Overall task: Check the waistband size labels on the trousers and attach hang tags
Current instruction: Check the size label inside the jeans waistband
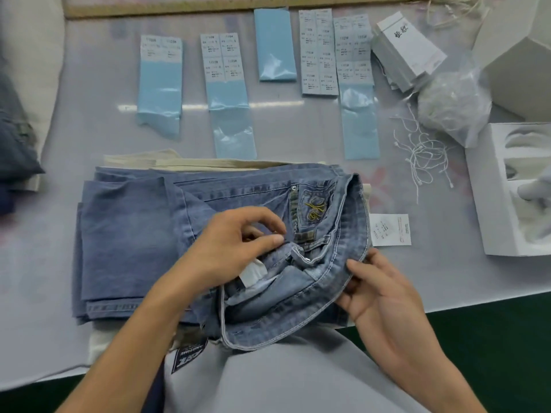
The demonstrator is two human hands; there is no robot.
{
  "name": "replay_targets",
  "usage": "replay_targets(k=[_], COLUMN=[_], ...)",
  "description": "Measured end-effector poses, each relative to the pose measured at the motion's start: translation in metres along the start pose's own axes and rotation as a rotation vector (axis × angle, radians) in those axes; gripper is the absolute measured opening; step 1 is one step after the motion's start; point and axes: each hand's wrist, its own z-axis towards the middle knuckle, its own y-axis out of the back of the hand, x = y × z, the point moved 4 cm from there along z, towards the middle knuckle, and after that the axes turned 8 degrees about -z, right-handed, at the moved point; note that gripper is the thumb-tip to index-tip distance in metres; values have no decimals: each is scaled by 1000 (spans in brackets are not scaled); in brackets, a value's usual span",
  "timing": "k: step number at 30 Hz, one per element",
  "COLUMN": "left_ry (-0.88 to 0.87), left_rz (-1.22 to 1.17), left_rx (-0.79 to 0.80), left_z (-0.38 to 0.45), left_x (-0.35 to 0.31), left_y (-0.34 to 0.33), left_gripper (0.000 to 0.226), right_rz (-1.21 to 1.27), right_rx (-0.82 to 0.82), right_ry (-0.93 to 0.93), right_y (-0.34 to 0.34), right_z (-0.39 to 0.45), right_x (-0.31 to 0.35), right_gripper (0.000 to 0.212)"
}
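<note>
With the folded blue denim trousers (179,234) lying on the pale surface (89,129), the left hand (235,245) is pinching the fly while the right hand (378,293) is gripping the waistband, apparently hunting the size label before tagging.

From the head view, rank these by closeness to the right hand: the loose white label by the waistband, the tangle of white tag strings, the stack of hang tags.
From the right hand:
1. Loose white label, just beyond it, beside the jeans waistband.
2. Tangle of white tag strings, farther back, to the right.
3. Stack of hang tags, far back near the table's far edge.
</note>
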Motion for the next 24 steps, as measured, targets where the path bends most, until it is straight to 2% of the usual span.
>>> replay_targets(k=[3,5,7,10,12,14,16,17,18,21,22,24], left_ry=[89,129,140,85,83,115,153,155,148,110,93,51], left_rz=[-139,-172,-217,-196,-53,25,-36,-65,-79,-148,-194,-285], left_rx=[-100,-75,-36,45,92,154,196,196,183,135,138,151], left_z=[6,9,10,-4,-17,-31,-41,-44,-46,-45,-45,-47], left_x=[13,18,16,7,6,8,10,8,7,2,0,-4], left_y=[9,8,6,6,11,14,13,11,8,-3,-8,-19], left_gripper=[20,17,17,32,30,32,39,41,42,40,39,37], right_rz=[-11,-47,-126,-277,-511,-967,-1338,-1386,-1356,-1198,-1185,-1078], right_rx=[-4,-50,-179,-329,-378,-447,-393,-309,-211,17,23,-4], right_ry=[11,22,60,186,339,651,994,1031,936,337,217,114], right_y=[-2,-1,6,12,9,-3,-20,-29,-37,-52,-54,-53], right_z=[1,1,1,-1,-8,-23,-39,-43,-44,-34,-31,-25], right_x=[2,1,0,4,11,27,34,33,30,0,-7,-13], right_gripper=[44,36,24,30,41,45,27,13,2,45,56,55])
